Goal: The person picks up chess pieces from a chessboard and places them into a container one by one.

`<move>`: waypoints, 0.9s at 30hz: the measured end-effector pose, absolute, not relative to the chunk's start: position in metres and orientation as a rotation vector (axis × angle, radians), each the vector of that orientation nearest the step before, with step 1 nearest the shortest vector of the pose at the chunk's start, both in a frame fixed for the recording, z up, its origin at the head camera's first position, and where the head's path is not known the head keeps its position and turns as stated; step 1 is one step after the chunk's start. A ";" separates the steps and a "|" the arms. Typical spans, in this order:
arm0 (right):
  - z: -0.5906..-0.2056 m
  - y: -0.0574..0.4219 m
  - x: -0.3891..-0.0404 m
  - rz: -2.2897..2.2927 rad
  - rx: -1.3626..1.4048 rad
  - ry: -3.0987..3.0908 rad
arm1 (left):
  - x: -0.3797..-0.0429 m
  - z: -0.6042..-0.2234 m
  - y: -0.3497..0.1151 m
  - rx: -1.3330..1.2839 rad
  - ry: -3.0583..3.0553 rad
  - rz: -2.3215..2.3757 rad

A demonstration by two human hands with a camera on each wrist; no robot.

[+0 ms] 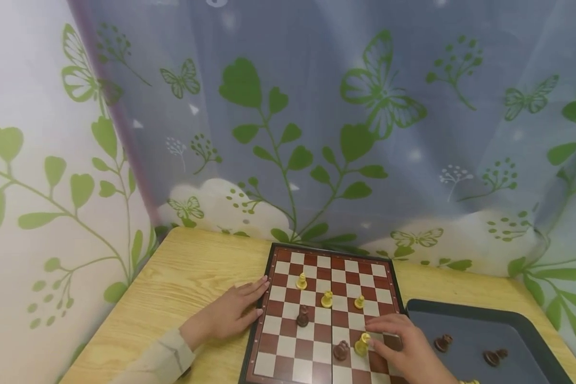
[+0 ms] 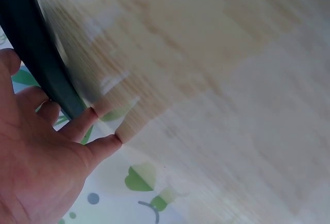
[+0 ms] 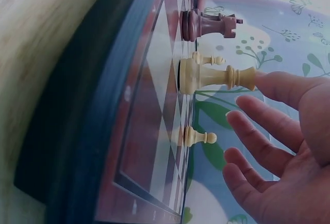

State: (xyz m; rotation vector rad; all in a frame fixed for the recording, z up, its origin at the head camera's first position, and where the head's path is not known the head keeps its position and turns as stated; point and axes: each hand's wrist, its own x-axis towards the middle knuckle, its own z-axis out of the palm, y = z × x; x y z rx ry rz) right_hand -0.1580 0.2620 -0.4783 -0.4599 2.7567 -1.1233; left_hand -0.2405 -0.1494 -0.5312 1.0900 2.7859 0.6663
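Note:
A red-and-white chessboard (image 1: 304, 349) with a black rim lies on the wooden table. On it stands a tall gold chess piece with a flared top (image 3: 216, 77), near the right side. My right hand (image 1: 403, 341) is at this piece, thumb tip at its top and the other fingers spread apart from it. A dark chess piece (image 1: 341, 350) stands just left of it. Another dark piece (image 1: 303, 316) and a gold pawn (image 1: 359, 302) stand farther up the board. My left hand (image 1: 232, 309) rests at the board's left edge, fingers extended, fingertips by the rim (image 2: 46, 53).
Right of the board sits a dark tray (image 1: 465, 309), holding dark chess pieces (image 1: 495, 357) and part of a gold one (image 1: 469, 382). Two more gold pieces (image 1: 326, 299) stand toward the board's far side. A leaf-and-butterfly curtain (image 1: 288, 133) hangs behind the table.

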 end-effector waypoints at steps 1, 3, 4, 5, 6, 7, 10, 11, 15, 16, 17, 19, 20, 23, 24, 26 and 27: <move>-0.479 0.262 -0.157 -1.110 -0.468 2.769 | -0.240 -0.531 -0.149 1.091 2.787 0.657; -0.480 0.262 -0.155 -1.102 -0.457 2.782 | -0.240 -0.532 -0.148 1.088 2.791 0.640; -0.481 0.262 -0.154 -1.098 -0.459 2.788 | -0.240 -0.532 -0.148 1.087 2.792 0.638; -0.482 0.261 -0.154 -1.094 -0.465 2.793 | -0.240 -0.531 -0.148 1.086 2.792 0.639; -0.482 0.262 -0.153 -1.093 -0.472 2.794 | -0.240 -0.531 -0.148 1.084 2.789 0.642; -0.483 0.262 -0.153 -1.092 -0.487 2.792 | -0.239 -0.531 -0.149 1.089 2.787 0.643; -0.483 0.262 -0.153 -1.084 -0.533 2.783 | -0.239 -0.530 -0.149 1.086 2.781 0.653; -0.483 0.262 -0.153 -1.083 -0.544 2.777 | -0.238 -0.529 -0.149 1.080 2.783 0.649; -0.482 0.262 -0.154 -1.079 -0.555 2.773 | -0.239 -0.528 -0.148 1.069 2.798 0.634; -0.482 0.262 -0.154 -1.076 -0.557 2.775 | -0.239 -0.527 -0.148 1.068 2.797 0.632; -0.481 0.261 -0.154 -1.073 -0.563 2.778 | -0.240 -0.527 -0.148 1.072 2.798 0.634; -0.480 0.261 -0.154 -1.057 -0.570 2.795 | -0.240 -0.528 -0.149 1.078 2.801 0.635; -0.480 0.261 -0.154 -1.049 -0.577 2.804 | -0.240 -0.528 -0.149 1.076 2.801 0.638; -0.479 0.261 -0.153 -1.041 -0.591 2.819 | -0.240 -0.528 -0.149 1.081 2.800 0.645; -0.478 0.261 -0.152 -1.036 -0.586 2.821 | -0.240 -0.528 -0.149 1.082 2.798 0.642; -0.479 0.261 -0.151 -1.032 -0.591 2.828 | -0.239 -0.528 -0.149 1.093 2.796 0.641; -0.479 0.262 -0.149 -1.034 -0.587 2.834 | -0.239 -0.528 -0.149 1.098 2.797 0.640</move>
